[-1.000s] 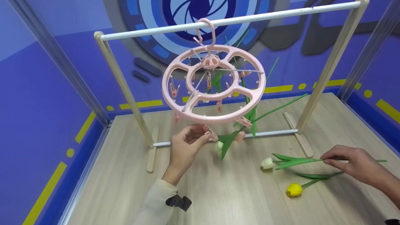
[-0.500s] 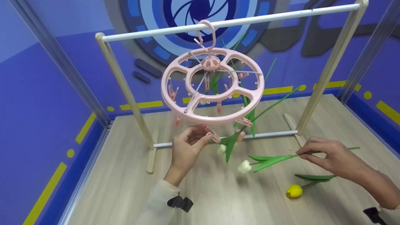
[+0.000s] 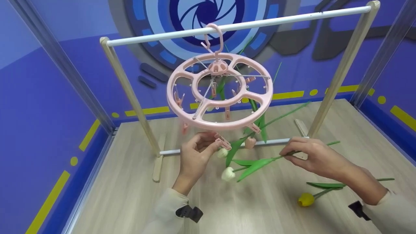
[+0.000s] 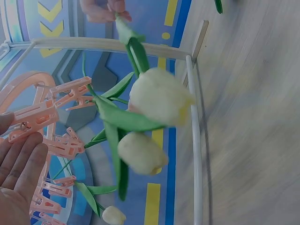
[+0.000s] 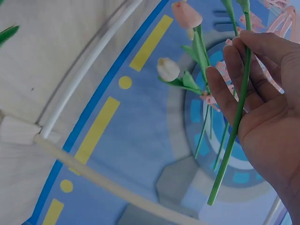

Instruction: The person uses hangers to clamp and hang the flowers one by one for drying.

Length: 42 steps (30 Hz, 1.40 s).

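Note:
My left hand (image 3: 193, 159) pinches a pink clothespin (image 3: 225, 143) at the front of the round pink clip hanger (image 3: 211, 125). In the left wrist view, thumb and fingers sit on either side of this clothespin (image 4: 35, 117). My right hand (image 3: 313, 157) holds an artificial white tulip (image 3: 228, 174) by its green stem, the bloom pointing left, below the left hand's clothespin. The right wrist view shows the stem (image 5: 241, 93) between thumb and fingertips. Behind it, another white tulip (image 3: 223, 153) and a pink tulip (image 3: 250, 143) hang bloom-down from the hanger.
The hanger hooks over the white top bar (image 3: 276, 22) of a wooden-legged rack. A yellow tulip (image 3: 306, 199) lies on the table (image 3: 130, 208) at front right. Several more clothespins dangle around the ring. Blue printed walls (image 3: 26, 107) enclose the table.
My right hand has carried the white tulip leftward, from the table's right side to just below the clothespin. The left hand keeps its pinch, and the hanger has shifted slightly.

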Tool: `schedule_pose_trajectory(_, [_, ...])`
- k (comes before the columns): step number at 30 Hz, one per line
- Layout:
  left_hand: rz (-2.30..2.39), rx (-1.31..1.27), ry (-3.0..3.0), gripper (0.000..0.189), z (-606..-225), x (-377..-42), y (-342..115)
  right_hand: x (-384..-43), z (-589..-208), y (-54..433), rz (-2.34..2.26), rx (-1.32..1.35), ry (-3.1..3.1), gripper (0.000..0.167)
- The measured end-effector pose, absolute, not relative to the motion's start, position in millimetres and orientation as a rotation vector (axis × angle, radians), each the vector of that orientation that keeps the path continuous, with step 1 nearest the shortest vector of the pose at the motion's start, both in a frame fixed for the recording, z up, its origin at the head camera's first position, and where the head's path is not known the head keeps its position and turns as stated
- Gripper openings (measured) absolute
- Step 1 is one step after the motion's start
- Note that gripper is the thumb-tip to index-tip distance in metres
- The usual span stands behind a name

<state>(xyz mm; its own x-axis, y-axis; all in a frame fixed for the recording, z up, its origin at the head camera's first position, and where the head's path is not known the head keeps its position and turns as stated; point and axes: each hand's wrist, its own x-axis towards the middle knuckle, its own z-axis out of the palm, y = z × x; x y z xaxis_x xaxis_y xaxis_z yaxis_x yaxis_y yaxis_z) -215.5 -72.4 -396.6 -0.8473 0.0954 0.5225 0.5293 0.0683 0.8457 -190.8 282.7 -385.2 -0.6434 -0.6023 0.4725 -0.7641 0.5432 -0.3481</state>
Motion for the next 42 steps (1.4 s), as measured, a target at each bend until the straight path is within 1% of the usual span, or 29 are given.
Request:
schedule_pose_trajectory(6, [-1.864, -0.619, -2.009, 0.025, -397, -215, -71, -198, -378, 265, 0.798, 1.205, -2.417, 0.036])
schedule_pose_trajectory(10, [-1.873, -0.622, -2.007, 0.025, -396, -214, -70, -203, -376, 255, 0.82, 1.25, -2.38, 0.032])
schedule_pose_trajectory(15, [-1.851, -0.64, -2.013, 0.024, -395, -212, -69, -208, -373, 242, 0.835, 1.298, -2.314, 0.036])
schedule_pose_trajectory(33, [-1.851, -0.672, -2.016, 0.02, -392, -211, -60, -218, -369, 206, 0.822, 1.265, -2.329, 0.031])
schedule_pose_trajectory(42, [-1.857, -0.683, -2.01, 0.02, -391, -211, -59, -220, -365, 194, 0.84, 1.317, -2.236, 0.03])
